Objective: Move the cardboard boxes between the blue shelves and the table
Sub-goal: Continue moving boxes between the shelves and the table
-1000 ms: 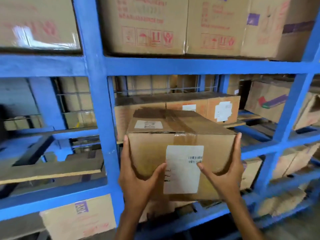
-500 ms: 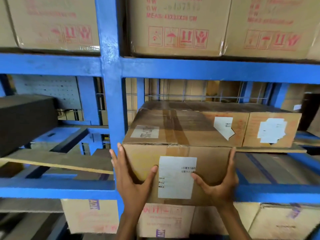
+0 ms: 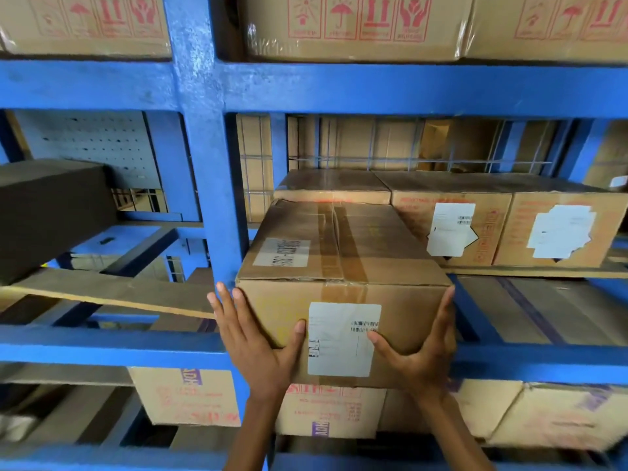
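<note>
- Head view: the left hand [image 3: 258, 341] and right hand [image 3: 421, 351], fingers straight, press a cardboard box [image 3: 343, 260] between them, thumbs on its labelled front, at the front edge of the blue shelves [image 3: 102, 345].
- Step, as judged: shelving or withdrawing, but which is unclear. The next move calls for a level, even slide.
- Count: one box held, three stored boxes [image 3: 452, 198] just beyond the hands, and three upper boxes [image 3: 353, 25] above.

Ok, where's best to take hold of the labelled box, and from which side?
From the front, low on both side faces, thumbs on the front, as the left hand and right hand do now. The box is too wide for one hand; a post crowds its left and other boxes sit behind.
</note>
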A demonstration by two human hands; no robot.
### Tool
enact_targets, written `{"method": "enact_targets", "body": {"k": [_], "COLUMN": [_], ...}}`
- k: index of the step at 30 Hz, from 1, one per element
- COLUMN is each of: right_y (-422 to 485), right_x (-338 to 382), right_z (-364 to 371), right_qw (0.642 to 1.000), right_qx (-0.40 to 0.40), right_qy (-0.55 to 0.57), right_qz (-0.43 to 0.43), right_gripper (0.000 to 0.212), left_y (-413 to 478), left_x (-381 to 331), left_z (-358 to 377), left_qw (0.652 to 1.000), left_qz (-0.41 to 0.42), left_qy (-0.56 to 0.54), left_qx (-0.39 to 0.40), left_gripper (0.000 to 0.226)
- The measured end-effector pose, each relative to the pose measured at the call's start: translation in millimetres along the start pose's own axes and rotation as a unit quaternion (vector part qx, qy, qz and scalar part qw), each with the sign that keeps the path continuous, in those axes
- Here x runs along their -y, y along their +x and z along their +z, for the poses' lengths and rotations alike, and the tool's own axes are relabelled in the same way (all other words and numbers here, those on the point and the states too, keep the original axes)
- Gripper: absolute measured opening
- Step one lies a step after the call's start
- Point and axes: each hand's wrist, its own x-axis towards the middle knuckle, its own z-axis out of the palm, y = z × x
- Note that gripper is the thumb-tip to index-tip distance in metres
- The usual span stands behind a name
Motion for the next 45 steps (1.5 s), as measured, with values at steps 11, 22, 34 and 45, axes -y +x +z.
{"method": "enact_targets", "body": {"k": [11,22,34,45], "right_y": [-38.2,-35.4,-40.2,-239.1], "right_x": [5.7,-12.4,-3.0,-19.3], "right_z": [33.7,67.3,50.7,-66.0], "right_qw": [0.974,0.96,0.968,0.942], "right_qx": [-0.033,-0.079,-0.034,0.158], "right_qy": [-0.167,-0.219,-0.216,-0.268], "right_qz": [-0.147,-0.158,-0.12,0.124], "right_gripper": [0.068,0.068,0.068,0.061], "left_y": [-30.2,-35.1,-40.9,-188.0], "left_x": [-6.8,18.7,12.1,-2.0], "left_z": [12.8,43.5,24.4,-52.3], "left_qw": [0.989,0.979,0.986,0.886], "left_qz": [0.12,0.179,0.136,0.079], "left_qy": [0.071,0.101,0.063,-0.111], "left_qx": [0.047,-0.015,0.07,0.444], "left_gripper": [0.063,0.063,0.064,0.064]}}
